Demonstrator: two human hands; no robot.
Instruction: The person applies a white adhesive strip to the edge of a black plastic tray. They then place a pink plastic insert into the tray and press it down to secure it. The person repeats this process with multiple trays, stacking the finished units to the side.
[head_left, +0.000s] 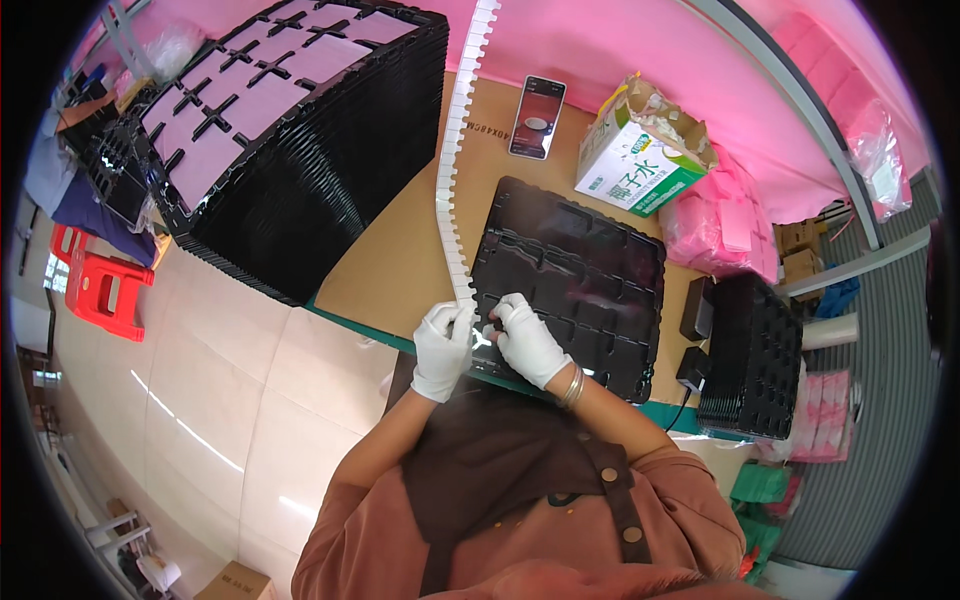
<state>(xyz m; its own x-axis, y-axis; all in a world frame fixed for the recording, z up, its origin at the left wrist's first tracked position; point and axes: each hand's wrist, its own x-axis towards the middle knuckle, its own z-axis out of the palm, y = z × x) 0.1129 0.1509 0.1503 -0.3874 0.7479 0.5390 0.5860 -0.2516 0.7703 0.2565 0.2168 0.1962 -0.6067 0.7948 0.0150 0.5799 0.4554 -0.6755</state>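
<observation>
A long white notched strip [447, 205] runs from the far edge down along the left side of a black plastic tray [575, 260]. My left hand [441, 352], in a white glove, pinches the near end of this strip at the tray's lower left corner. My right hand [530, 342], also gloved, is just beside it over the tray's near left part. Its fingers are curled together at the tips. Anything they hold is too small to make out.
A tall stack of black trays [330, 150] stands at the left. Behind the tray are a phone [537, 118] and an open carton [640, 155]. Pink wrapped bundles [720, 215], a black box [697, 308], a corded black device [692, 369] and smaller stacked trays [750, 350] are right.
</observation>
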